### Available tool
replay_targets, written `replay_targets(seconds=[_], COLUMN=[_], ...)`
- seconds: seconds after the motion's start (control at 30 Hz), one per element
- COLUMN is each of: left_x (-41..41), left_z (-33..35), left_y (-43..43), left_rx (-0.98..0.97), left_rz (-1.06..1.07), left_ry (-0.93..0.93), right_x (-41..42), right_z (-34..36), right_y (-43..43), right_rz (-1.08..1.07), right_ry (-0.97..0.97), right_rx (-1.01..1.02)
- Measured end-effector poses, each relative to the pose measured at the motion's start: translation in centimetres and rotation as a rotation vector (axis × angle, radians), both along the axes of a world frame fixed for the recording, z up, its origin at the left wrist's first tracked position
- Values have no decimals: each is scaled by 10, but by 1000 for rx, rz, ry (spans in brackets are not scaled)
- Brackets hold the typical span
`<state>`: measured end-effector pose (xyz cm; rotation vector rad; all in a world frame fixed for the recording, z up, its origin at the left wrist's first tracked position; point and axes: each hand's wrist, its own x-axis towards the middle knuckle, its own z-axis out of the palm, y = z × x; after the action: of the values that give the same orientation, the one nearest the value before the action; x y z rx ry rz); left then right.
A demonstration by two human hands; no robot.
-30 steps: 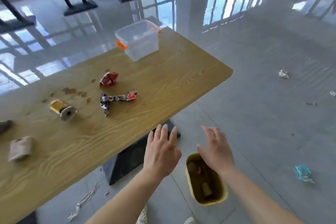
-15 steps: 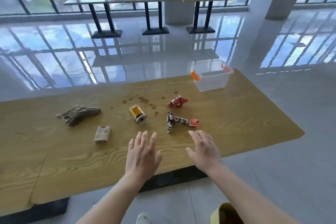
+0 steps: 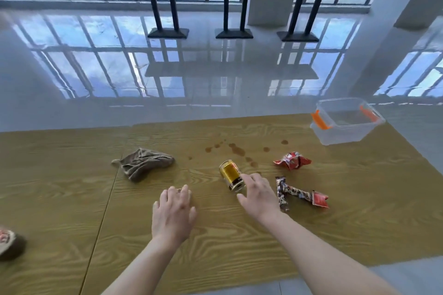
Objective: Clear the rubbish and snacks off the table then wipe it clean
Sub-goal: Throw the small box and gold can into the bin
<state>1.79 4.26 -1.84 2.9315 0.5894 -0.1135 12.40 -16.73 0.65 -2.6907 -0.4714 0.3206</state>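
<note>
Just ahead and to the left of the right hand (image 3: 260, 196), against its forefinger, the gold can (image 3: 229, 172) lies on its side on the wooden table (image 3: 239, 242). Long axis of the can: runs away from the person, far end angled slightly left; the round near end faces the hand. Right hand: spread and not yet closed, forefinger over the near end of the can, thumb low beside it on the near side; no grip formed that I can see. Left hand (image 3: 173, 213): flat, fingers straight and together, palm down over the table, well left of the can; something small may sit under its fingertips, too hidden to tell. Nearer hand to the can: the right, clearly. Judgement: step in hand is picking up the can. Since the hand meets it end-on, the fingers need to come round the curved side, across the axis, or the can is likely to roll sideways. Just right of the right hand: a twisted wrapper (image 3: 297, 193); ahead and right of it, a crumpled red wrapper (image 3: 292, 160). Ahead and left of the left hand: a brown cloth (image 3: 143, 163), probably for the wiping. Brown stains (image 3: 237, 150) just beyond the can. Far right of both hands: a clear box (image 3: 345, 132) with orange clips.
</note>
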Motion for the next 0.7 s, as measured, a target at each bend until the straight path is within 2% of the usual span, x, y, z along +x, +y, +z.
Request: replay_targets(seconds=[0.3,0.43,0.7], left_x=[25,30,47], left_z=[-36,-43,-39], left_y=[19,18,17], left_rx=[-183,-189,-213], left_rz=[155,161,135], left_ry=[166,172,123], right_x=[51,66,71], right_z=[-30,-44,-53], right_y=[47,55,47], right_rz=[11,37,18], right_ry=[101,152,158], right_rx=[-123,-180,-126])
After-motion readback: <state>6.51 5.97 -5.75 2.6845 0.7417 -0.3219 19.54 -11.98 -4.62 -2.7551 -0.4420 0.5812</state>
